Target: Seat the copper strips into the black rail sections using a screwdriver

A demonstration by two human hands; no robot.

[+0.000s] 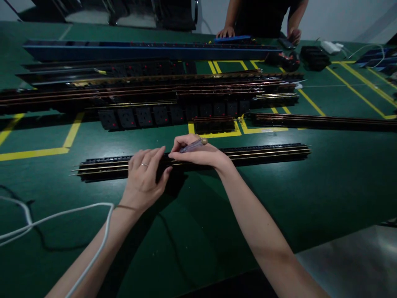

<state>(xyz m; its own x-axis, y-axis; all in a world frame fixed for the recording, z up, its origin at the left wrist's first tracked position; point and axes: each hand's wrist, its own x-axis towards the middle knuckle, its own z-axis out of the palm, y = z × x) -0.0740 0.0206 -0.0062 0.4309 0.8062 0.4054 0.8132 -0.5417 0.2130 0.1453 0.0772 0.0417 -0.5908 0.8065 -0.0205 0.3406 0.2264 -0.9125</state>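
Note:
A long black strip (pixel 266 155) with several brass-coloured rods along its top lies on the green table in front of me. My left hand (pixel 144 176), a ring on one finger, lies across the strip left of its middle, fingers over the top and thumb on the near side, gripping it. Just to the right, my right hand (pixel 198 152) is closed around a pen-like tool (pixel 192 145) with a clear purplish shaft and a round tan end. The tool's tip is hidden by my fingers near the strip.
Behind the strip lie a row of black sockets (pixel 145 117), copper-coloured bars (pixel 124 94) and a long blue casing (pixel 130 51). Another black strip (pixel 325 121) extends right. A white cable (pixel 62 212) crosses my left forearm. A co-worker's hand (pixel 226 32) rests at the far edge.

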